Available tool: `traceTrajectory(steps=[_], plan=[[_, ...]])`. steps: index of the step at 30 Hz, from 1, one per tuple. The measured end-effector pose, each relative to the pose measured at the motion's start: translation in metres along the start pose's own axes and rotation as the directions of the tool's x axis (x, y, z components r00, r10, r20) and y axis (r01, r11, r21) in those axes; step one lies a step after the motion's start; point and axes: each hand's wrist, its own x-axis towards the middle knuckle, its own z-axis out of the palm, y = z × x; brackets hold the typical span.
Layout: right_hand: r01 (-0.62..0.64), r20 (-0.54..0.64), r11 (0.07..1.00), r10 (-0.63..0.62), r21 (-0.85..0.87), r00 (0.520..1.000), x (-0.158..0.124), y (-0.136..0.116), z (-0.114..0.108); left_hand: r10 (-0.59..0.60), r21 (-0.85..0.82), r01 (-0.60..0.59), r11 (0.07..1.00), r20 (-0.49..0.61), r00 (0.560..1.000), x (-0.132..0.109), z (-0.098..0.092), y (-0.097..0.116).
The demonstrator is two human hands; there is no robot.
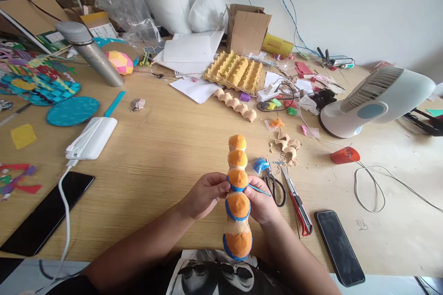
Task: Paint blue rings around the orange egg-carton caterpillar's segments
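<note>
One strip [238, 205] was held by two hands in front of the body, above the near edge of the surface [155, 138]. Five orange bumps were counted along it, and three of these, the nearest ones, were edged with blue. Its left side was pinched between the thumb and fingers of the left hand [207, 196], at the third bump. One thin blue tool [259, 190] was held in the closed right hand [261, 200], whose fingertips were pressed to the strip's right side.

Just beyond the right hand, one pair of scissors [275, 189], one cutter [298, 205] and one blue packet [260, 165] were laid out. One phone [339, 248] was placed farther right, below one red cup [345, 155] and one fan [377, 97]. Beyond the strip, one yellow tray [233, 73] and one bare carton row [235, 105] were set near one box [247, 30]. At the left, one flask [90, 53], one white power bank [92, 137], one blue disc [72, 110] and one black device [48, 214] were seen.
</note>
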Motion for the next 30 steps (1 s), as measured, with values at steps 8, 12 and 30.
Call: traceTrajectory(steps=[8,12,30], plan=[[-0.017,-0.058,0.998,0.020,0.062,0.998,0.0029,0.0024,-0.0024,-0.071,-0.044,0.070,0.997,-0.022,0.997,0.0028,0.0031,0.0014],[-0.010,-0.081,0.999,0.014,0.050,0.997,0.0052,0.0039,-0.0041,-0.068,-0.050,0.065,0.997,-0.048,0.997,0.0046,0.0026,0.0008],[-0.007,-0.017,0.999,0.008,0.052,1.000,0.0090,0.0089,-0.0059,-0.040,-0.160,0.030,0.987,-0.058,0.998,0.0029,0.0079,0.0047]])
